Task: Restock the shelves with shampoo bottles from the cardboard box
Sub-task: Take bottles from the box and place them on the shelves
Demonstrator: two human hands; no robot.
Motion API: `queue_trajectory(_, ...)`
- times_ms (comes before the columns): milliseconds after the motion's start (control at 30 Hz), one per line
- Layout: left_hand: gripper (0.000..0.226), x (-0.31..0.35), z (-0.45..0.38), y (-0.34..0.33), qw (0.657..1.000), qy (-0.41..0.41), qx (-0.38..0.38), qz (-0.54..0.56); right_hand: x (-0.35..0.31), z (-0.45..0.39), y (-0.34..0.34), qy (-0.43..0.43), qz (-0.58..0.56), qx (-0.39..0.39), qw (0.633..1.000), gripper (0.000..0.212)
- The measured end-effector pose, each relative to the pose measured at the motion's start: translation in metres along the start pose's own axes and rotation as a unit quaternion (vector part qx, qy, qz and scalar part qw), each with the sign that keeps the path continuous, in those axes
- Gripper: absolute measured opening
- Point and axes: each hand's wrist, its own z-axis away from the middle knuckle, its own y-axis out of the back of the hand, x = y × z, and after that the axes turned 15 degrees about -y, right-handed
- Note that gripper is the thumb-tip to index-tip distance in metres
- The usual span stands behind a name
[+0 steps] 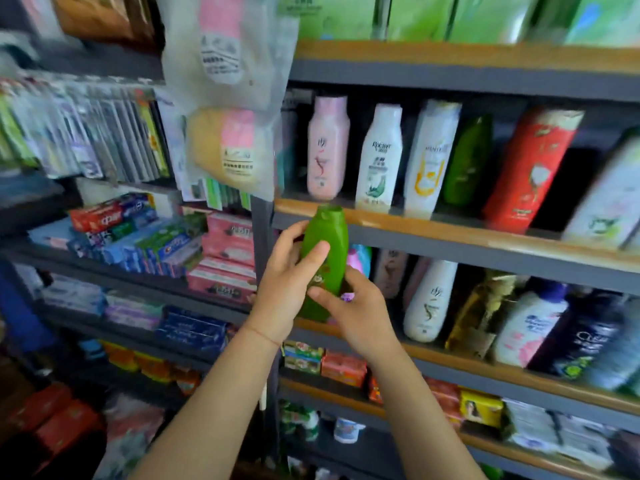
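A green shampoo bottle (327, 251) stands upright in both my hands, in front of the shelf unit's grey upright post. My left hand (287, 282) grips its left side with the thumb across the front. My right hand (353, 310) holds its lower right part, fingers curled round the base. Its cap reaches the wooden edge of the upper shampoo shelf (433, 223), where pink, white, green and red bottles stand in a row. Another green bottle (467, 161) stands on that shelf. The cardboard box is out of view.
The lower shelf (485, 365) holds a white bottle (429, 299), a gold one and dark ones. Toothpaste boxes (138, 233) fill the left unit. Plastic bags (228, 98) hang at the top centre. Soap packs (343, 368) lie on the shelf below my hands.
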Motion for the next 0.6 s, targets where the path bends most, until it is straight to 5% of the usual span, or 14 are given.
queue_trajectory(200, 0.037, 0.016, -0.033, -0.004, 0.991, -0.079, -0.066, -0.091, -0.051, -0.028, 0.027, 0.129, 0.029, 0.078, 0.988, 0.033)
queue_trajectory(600, 0.035, 0.03, -0.079, -0.028, 0.977, -0.144, -0.059, -0.142, -0.092, -0.063, 0.046, 0.172, 0.052, 0.135, 0.974, 0.033)
